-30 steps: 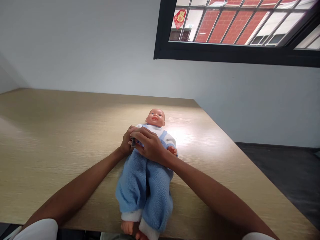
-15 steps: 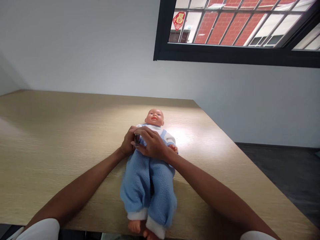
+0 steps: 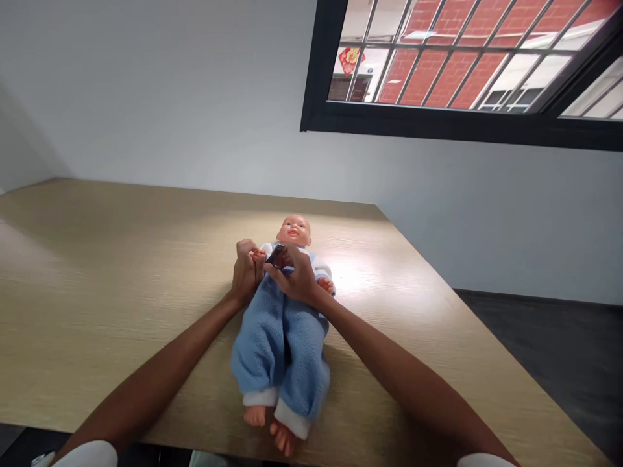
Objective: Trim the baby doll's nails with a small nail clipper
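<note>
A baby doll lies on its back on the table, dressed in a white top and blue fleece trousers with white cuffs, its bare feet towards me. My left hand is closed at the doll's chest, and its fingers seem to pinch the doll's hand, which is mostly hidden. Just beside it, my right hand grips a small dark shiny metal object between thumb and fingers. The object's exact kind cannot be told. The doll's other hand rests free on its chest.
The doll lies on a large light wood-grain table, whose near and right edges are in view. Beyond the right edge is a dark floor. A grey wall and a black-framed window stand behind.
My hands have moved up the doll's chest, and my left fingers now rise around the doll's hand. The metal object sits tilted in my right hand. The view has tipped, bringing both doll feet into sight.
</note>
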Available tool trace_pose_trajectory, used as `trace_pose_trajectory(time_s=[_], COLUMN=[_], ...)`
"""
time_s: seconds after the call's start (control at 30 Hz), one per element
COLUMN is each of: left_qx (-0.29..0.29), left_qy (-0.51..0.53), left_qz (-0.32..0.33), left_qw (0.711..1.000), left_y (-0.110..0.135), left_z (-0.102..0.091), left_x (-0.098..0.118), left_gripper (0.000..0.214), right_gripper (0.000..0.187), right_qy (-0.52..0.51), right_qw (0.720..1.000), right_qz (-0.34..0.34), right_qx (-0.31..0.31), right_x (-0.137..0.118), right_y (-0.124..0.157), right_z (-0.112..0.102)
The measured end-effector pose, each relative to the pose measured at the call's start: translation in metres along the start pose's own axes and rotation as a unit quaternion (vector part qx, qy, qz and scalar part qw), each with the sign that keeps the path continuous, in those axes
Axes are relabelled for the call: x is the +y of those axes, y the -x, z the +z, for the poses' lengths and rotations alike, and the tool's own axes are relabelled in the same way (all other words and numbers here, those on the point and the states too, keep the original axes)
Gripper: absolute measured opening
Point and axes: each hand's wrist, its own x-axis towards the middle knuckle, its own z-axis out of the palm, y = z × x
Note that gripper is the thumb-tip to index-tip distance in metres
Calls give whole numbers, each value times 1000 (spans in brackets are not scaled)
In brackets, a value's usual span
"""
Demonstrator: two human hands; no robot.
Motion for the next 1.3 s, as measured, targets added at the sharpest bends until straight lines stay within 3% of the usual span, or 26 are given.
trace_pose_trajectory(time_s=[0.13, 0.23, 0.37, 0.6, 1.03, 1.3], left_qx=[19, 14, 4, 1, -2, 0], left_qy=[-17, -22, -20, -15, -32, -45], left_qz=[-2, 11, 24, 32, 83, 94], left_qw=[1000, 1000, 1000, 999, 996, 995], left_y=[4, 7, 9, 12, 2, 3], left_z=[-4, -6, -9, -11, -16, -16], left_x=[0, 3, 4, -3, -1, -1], left_gripper=[13, 10, 11, 15, 11, 11], right_gripper=[27, 33, 33, 21, 16, 9], right_qy=[-127, -183, -147, -46, 6, 69], right_qw=[984, 968, 974, 981, 977, 958], right_qz=[123, 161, 99, -68, -118, -162], right_qx=[-14, -64, -142, -175, -179, -225], right_x=[-7, -9, -7, -5, -6, -15], right_y=[-5, -13, -21, -18, -19, -22], right_z=[8, 0, -18, -21, -22, -29])
